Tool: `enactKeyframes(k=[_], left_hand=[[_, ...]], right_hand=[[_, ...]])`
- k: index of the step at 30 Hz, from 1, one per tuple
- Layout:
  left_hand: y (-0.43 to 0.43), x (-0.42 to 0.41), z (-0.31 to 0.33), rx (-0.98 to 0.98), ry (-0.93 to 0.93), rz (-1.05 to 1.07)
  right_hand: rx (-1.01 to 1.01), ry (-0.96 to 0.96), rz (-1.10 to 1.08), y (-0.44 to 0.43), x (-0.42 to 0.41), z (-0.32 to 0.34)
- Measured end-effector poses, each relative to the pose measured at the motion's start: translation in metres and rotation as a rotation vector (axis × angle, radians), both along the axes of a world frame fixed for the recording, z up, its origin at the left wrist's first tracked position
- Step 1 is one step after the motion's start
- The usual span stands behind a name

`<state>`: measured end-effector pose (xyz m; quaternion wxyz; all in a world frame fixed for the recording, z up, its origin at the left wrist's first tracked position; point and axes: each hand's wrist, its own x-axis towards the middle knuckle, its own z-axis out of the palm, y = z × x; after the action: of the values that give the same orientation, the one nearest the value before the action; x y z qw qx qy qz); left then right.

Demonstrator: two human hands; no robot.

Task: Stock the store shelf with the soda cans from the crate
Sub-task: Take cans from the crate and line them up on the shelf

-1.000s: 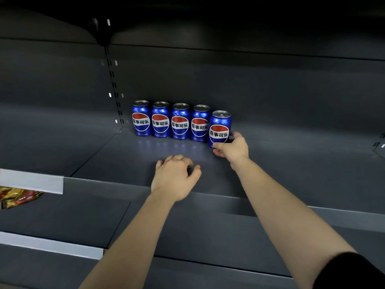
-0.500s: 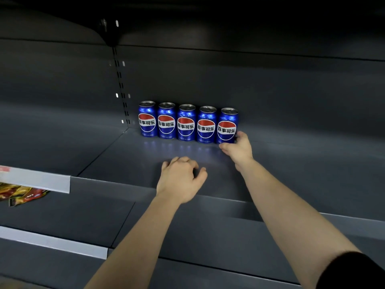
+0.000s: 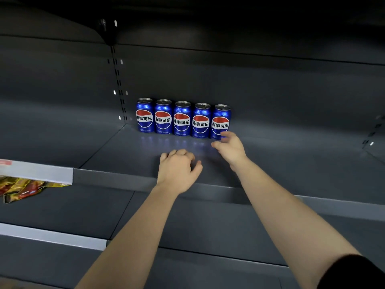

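Fifth Pepsi can (image 3: 220,122) looks placed on the shelf (image 3: 291,163); right hand (image 3: 231,147) slack at its base, left hand (image 3: 179,170) relaxed, both hands empty; next, probably another can from the crate.

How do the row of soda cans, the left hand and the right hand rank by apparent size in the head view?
1. Row of soda cans.
2. Left hand.
3. Right hand: slightly smaller, but it is farther from the camera, so this is unsure.

Five blue soda cans (image 3: 181,119), each: Pepsi globe logo, white band reading 百事可乐. Small print below illegible.
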<state>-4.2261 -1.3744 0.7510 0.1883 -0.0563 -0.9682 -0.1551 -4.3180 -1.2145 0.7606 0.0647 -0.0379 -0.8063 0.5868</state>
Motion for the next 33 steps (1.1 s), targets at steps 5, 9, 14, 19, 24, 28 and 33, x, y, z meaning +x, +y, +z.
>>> enactKeyframes(k=[5, 9, 14, 19, 24, 28, 33], left_hand=[[-0.006, 0.025, 0.001, 0.004, 0.087, -0.022], [-0.023, 0.056, -0.004, 0.007, 0.118, -0.063], [-0.062, 0.103, -0.018, 0.062, 0.168, -0.123], [-0.110, 0.151, -0.043, 0.032, 0.079, -0.143], [-0.149, 0.191, -0.076, -0.020, -0.065, -0.159], [-0.173, 0.217, -0.105, -0.046, -0.165, -0.154], [-0.192, 0.241, -0.145, -0.068, -0.277, -0.135]], right_hand=[[-0.003, 0.069, -0.006, -0.012, 0.041, 0.005], [-0.122, 0.140, -0.023, -0.028, 0.088, 0.007], [-0.245, 0.162, -0.086, -0.062, 0.156, -0.001], [-0.242, 0.078, -0.115, -0.097, 0.213, -0.034], [-0.097, -0.085, -0.109, -0.122, 0.252, -0.096], [-0.005, -0.221, -0.130, -0.134, 0.278, -0.140], [0.056, -0.346, -0.128, -0.139, 0.309, -0.187]])
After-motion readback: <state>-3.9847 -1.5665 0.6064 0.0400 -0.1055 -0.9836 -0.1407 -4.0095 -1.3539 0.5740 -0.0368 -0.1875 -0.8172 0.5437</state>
